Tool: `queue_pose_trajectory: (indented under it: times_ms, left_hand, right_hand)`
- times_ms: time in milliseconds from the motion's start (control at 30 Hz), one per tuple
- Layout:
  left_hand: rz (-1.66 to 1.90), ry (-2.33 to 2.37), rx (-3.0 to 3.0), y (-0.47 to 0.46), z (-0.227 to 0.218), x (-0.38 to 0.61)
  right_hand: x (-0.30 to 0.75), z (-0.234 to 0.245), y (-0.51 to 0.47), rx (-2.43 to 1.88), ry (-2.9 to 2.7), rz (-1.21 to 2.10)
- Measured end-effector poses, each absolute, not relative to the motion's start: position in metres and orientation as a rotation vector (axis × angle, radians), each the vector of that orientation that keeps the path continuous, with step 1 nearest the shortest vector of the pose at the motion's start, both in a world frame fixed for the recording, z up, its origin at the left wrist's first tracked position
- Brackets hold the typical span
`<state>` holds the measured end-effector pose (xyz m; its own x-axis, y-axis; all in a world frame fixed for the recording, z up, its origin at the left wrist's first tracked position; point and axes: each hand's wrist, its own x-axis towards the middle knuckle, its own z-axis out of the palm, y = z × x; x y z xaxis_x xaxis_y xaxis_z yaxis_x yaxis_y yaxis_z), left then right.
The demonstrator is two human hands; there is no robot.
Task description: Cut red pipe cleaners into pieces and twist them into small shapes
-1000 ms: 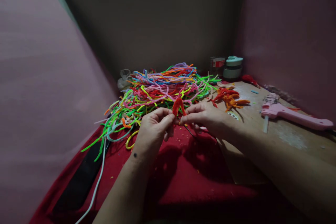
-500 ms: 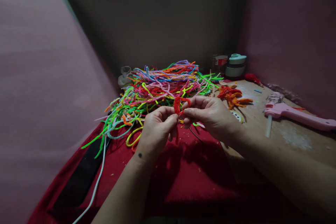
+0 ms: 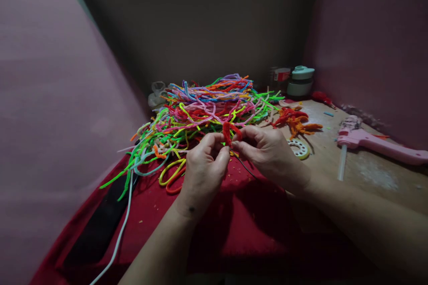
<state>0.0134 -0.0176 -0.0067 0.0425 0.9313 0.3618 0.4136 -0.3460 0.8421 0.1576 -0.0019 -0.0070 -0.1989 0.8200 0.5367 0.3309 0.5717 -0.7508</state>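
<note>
A red fuzzy pipe cleaner (image 3: 227, 133), bent into a loop, is held up between my two hands. My left hand (image 3: 207, 156) pinches it from the left, thumb and fingers closed. From the right, my right hand (image 3: 262, 146) grips the other side of the loop between thumb and fingertips. A thin dark wire (image 3: 245, 167) runs from near the fingertips down to the right; whether it is held I cannot tell. Behind the hands rises a big heap of colourful pipe cleaners (image 3: 210, 107).
To the right lie a pink glue gun (image 3: 381, 144) with a clear glue stick, a white-and-yellow ring with holes (image 3: 299, 148) and orange-red fuzzy pieces (image 3: 296, 122). A lidded container (image 3: 300, 82) stands at the back. At left are a white cable (image 3: 125, 227) and a black flat object (image 3: 96, 227).
My left hand has turned, its thumb now pointing more upward. The red loop has tipped and narrowed slightly, and its hanging end below the fingers no longer shows.
</note>
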Motion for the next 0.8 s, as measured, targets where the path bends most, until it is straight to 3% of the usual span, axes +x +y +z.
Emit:
queue_pose_trajectory:
  times_ms: [167, 433, 667, 800]
  left_hand:
    - [1.236, 1.339, 1.815, -0.019, -0.006, 0.014]
    - [1.322, 1.178, 1.596, -0.017, 0.001, 0.014]
    - [1.336, 1.200, 1.530, -0.020, 0.004, 0.016]
    - [1.307, 1.165, 1.445, -0.019, 0.005, 0.015]
  right_hand:
    - [0.157, -0.008, -0.003, -0.959, -1.786, 0.557]
    - [0.162, 0.002, 0.001, -0.792, -1.558, 1.246]
    - [0.160, -0.002, -0.002, -0.868, -1.716, 0.852]
    - [0.161, -0.003, -0.002, -0.887, -1.716, 0.859]
